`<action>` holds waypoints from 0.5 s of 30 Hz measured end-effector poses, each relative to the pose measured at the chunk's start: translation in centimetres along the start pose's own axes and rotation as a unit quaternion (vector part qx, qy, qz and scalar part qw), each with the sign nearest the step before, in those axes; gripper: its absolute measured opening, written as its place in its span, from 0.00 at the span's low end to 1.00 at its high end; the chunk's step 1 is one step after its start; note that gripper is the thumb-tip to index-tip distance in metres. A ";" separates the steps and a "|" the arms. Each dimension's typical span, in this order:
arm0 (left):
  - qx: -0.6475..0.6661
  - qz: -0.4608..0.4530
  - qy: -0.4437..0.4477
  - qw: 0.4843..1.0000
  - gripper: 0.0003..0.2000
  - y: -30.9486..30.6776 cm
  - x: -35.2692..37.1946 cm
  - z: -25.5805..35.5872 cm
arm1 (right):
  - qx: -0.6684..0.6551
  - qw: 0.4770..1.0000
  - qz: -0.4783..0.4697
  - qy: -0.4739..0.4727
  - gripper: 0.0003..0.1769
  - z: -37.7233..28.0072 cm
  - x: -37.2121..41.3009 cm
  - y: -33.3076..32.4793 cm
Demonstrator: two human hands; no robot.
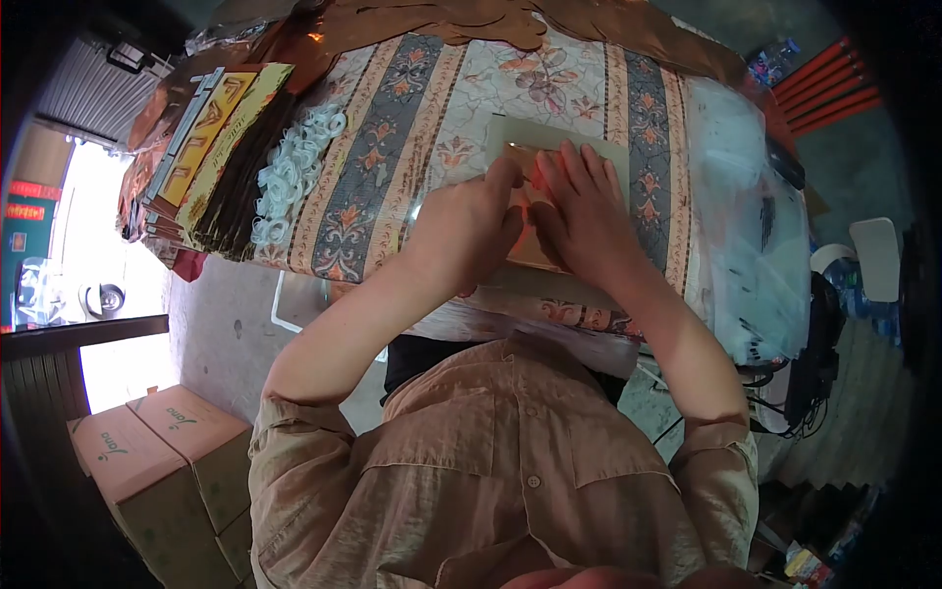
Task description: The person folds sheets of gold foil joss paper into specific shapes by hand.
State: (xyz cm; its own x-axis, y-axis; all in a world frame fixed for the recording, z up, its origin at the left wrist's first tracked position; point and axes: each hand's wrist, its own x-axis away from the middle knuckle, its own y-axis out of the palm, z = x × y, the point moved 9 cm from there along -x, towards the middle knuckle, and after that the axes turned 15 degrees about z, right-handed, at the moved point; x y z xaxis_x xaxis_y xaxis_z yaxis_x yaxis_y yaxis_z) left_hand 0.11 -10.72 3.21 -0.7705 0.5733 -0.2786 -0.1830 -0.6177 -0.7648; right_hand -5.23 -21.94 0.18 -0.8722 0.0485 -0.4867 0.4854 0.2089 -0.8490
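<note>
A shiny orange-brown sheet [537, 249] lies on a grey-beige board [507, 129] at the near edge of the table. My left hand [465, 228] is at the sheet's left side, its fingers curled and pressed together. Whatever is between those fingertips is hidden. Resting over the sheet's right part is my right hand [592, 213], with fingers stretched out flat and its thumb angled toward the left hand. A reddish patch on the sheet shows between the two hands.
A patterned tablecloth [442, 118] covers the table. White plastic rings [299, 162] and a stack of printed packets [221, 162] lie left; clear plastic bags [751, 226] lie right. Brown sheets [432, 22] line the far edge. Cardboard boxes [162, 442] stand on the floor.
</note>
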 end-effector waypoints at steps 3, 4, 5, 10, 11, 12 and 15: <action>0.100 -0.058 -0.005 0.993 0.12 -0.2 0.3 -0.1 | 0.003 1.000 0.003 -0.007 0.32 -0.1 -0.1 0.0; 0.097 -0.060 -0.006 0.993 0.12 -0.8 0.0 -0.6 | 0.007 1.000 0.004 -0.007 0.32 -0.1 0.0 0.0; 0.112 -0.059 0.000 0.992 0.12 -1.8 -0.5 -1.1 | 0.004 1.000 0.005 -0.006 0.32 -0.1 0.0 0.0; -0.032 0.033 0.240 0.970 0.25 -3.3 -0.6 -1.4 | 0.024 1.000 0.009 -0.007 0.31 0.0 0.0 0.1; -0.042 -0.043 0.208 0.976 0.35 -1.6 -0.2 -2.0 | 0.025 1.000 0.012 -0.008 0.31 0.0 -0.1 0.0; -0.042 -0.042 0.211 0.976 0.35 -1.2 -0.2 -1.7 | 0.025 1.000 0.007 -0.009 0.31 -0.1 -0.1 0.0; -0.001 -0.075 0.222 0.972 0.41 0.2 -0.1 -1.3 | 0.026 1.000 0.000 -0.011 0.31 -0.2 -0.2 -0.1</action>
State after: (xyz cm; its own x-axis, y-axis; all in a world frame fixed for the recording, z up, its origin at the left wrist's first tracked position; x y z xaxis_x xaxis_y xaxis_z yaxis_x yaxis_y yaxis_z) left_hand 0.93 -10.18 2.27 -0.3960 0.8329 -0.3866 -0.2711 -0.5083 -0.8174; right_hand -5.14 -21.78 0.34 -0.8708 0.0267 -0.4909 0.4886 0.1573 -0.8582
